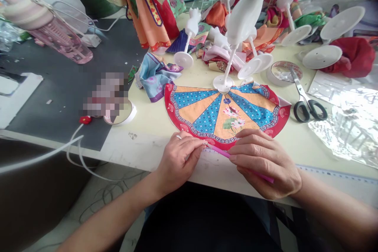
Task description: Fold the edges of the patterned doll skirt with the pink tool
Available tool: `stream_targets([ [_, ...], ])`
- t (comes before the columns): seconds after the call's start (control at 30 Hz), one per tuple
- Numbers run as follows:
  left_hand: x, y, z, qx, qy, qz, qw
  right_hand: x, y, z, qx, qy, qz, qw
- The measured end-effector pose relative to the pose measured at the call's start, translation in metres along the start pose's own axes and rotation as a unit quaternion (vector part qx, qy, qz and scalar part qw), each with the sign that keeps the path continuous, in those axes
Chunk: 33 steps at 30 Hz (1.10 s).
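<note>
A slim pink pen-like tool [217,150] is gripped in my right hand [265,161], its pale tip pointing left. My left hand [180,159], with a ring on one finger, has thumb and fingers pinched together at that tip; what lies between them is too small to make out. Both hands rest by the lower edge of a small fan-shaped doll skirt [191,104], spread flat on the table. It has orange and blue panels, a red border and a lotus print. On its top edge stands the round base of a white doll form [228,63].
Black-handled scissors [307,100] and a tape roll [285,71] lie to the right. A clear ruler [336,175] runs along the front edge. Behind are several white doll stands [183,59] among bunched fabrics. At left are a pink bottle [65,39], another tape roll [130,112] and cables.
</note>
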<state>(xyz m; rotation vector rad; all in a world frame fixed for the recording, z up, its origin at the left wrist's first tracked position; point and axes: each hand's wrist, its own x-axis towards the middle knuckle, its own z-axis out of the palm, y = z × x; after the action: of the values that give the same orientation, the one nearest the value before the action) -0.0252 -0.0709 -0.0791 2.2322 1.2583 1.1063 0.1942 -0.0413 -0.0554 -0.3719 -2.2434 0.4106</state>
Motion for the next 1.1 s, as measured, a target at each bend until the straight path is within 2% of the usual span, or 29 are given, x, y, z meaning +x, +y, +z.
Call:
stream_targets([
  [0.53, -0.0015, 0.0004, -0.0012, 0.002, -0.012, -0.006, 1.000, 0.0011, -0.0001, -0.0012, -0.023, 0.007, 0.013, 1.000],
  [0.7, -0.0011, 0.0048, -0.0036, 0.042, -0.007, 0.042, 0.998, 0.0010, 0.0001, -0.0054, -0.047, 0.013, 0.018, 0.999],
  [0.87, -0.0042, 0.0087, -0.0037, 0.074, -0.028, 0.105, 0.991, -0.0026, 0.0006, -0.0082, -0.076, -0.014, 0.002, 0.997],
  [1.1, -0.0082, 0.0082, 0.0001, 0.102, -0.063, 0.132, 0.984, -0.0057, 0.0033, -0.0045, -0.088, -0.037, -0.016, 0.995],
])
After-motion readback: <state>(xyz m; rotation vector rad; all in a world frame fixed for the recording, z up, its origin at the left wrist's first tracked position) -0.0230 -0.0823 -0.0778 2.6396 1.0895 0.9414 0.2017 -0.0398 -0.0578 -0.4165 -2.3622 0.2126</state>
